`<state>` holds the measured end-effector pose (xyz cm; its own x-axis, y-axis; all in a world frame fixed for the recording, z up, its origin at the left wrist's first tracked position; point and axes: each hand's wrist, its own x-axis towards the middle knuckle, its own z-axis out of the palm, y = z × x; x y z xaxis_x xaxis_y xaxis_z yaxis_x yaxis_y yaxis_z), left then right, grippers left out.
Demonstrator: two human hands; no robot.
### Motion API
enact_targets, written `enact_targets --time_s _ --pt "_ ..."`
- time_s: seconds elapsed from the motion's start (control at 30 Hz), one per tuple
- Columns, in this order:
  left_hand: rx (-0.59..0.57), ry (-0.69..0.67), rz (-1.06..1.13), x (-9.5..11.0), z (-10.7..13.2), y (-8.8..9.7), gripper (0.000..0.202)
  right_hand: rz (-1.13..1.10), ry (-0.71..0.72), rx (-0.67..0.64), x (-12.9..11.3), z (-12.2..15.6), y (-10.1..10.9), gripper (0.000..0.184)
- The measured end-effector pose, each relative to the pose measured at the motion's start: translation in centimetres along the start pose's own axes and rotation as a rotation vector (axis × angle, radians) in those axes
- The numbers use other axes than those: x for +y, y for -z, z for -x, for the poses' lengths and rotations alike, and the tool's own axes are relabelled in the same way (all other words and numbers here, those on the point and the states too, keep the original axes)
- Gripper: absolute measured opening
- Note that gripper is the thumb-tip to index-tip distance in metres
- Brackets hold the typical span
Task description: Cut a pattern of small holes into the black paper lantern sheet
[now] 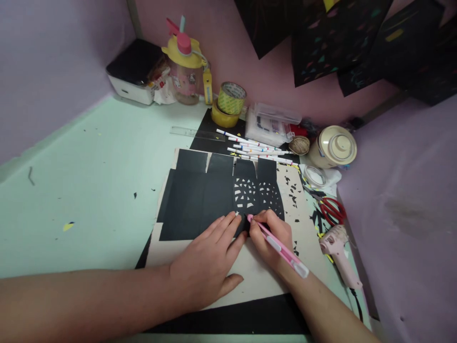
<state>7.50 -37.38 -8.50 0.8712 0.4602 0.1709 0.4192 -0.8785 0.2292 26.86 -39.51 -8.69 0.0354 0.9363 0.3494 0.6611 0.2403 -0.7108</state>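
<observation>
A black paper sheet [200, 195] with small triangular cut-outs lies on a beige board [307, 224] in the middle of the desk. My left hand [209, 262] lies flat on the sheet and the board, fingers stretched out, pressing them down. My right hand [269, 236] is closed round a pink craft knife [278, 245], held like a pen. The knife's tip touches the black sheet just below the cut-outs, right beside my left fingertips.
Several white markers [255, 147] lie behind the sheet, with tape rolls [230, 102], a clear box [273, 124], a twine ball [299, 145] and a lidded jar [333, 145]. Red scissors [332, 209] and a pink glue gun [339, 252] sit right. A bottle [183, 66] stands at the back.
</observation>
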Motion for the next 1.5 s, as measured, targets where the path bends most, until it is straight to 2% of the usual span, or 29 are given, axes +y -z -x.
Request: enact_targets --time_s 0.37,0.73,1.1,1.5 --pt "0.015 -0.006 -0.001 0.01 0.15 -0.18 0.069 0.033 0.013 0.003 -0.08 -0.19 -0.05 0.013" --pt "0.0 0.001 0.017 0.0 0.0 -0.06 0.067 0.155 0.118 -0.029 -0.11 -0.22 -0.19 0.014" --pt "0.011 0.006 0.004 0.11 0.08 -0.01 0.067 0.08 0.134 -0.037 0.05 -0.27 -0.02 0.02" --pt "-0.001 0.001 0.011 0.04 0.03 0.04 0.067 0.036 0.084 0.0 -0.21 -0.15 -0.04 0.016"
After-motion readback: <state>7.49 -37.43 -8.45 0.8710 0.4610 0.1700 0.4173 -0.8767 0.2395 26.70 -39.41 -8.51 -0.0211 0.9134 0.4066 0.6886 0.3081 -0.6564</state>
